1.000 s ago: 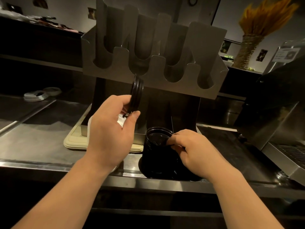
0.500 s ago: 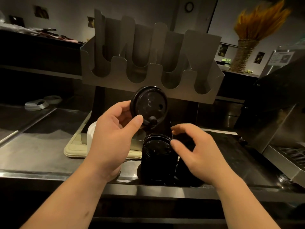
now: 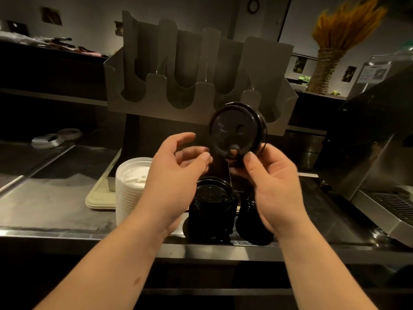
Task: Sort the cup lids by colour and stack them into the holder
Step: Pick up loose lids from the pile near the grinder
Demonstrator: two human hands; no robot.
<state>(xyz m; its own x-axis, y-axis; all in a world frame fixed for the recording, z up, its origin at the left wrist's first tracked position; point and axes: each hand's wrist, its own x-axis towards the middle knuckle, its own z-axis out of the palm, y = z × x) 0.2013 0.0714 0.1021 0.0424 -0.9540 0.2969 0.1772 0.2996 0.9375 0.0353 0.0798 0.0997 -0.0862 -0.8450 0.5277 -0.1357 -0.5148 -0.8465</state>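
**A:** Reading left to right, what stands where?

**B:** A white lid stack (image 3: 134, 186) on the counter (image 3: 55, 204). Next the left hand (image 3: 176, 175), fingers loosely curled and parted, holding nothing, just beside the black lid (image 3: 237, 130); whether it touches cannot be told. Below, two black lid stacks (image 3: 212, 204) stand side by side. The lid itself is held upright in the air, face toward us, in front of the rightmost slot of the holder (image 3: 156, 108). The right hand (image 3: 274, 182) pinches its lower rim, thumb in front, fingers behind.

**A:** What could go wrong from here?

**B:** The grip takes one edge only, so the lid could probably pivot or slip on the way up and drop onto the stacks beneath, toppling them. Tilted at entry, it might catch on the scalloped front wall. In this dim light, a slot could also be mischosen and the colours mixed.

**A:** And the lid's appearance?

**B:** Round, glossy black plastic with a raised rim, a sip opening, and a small plug near the lower edge
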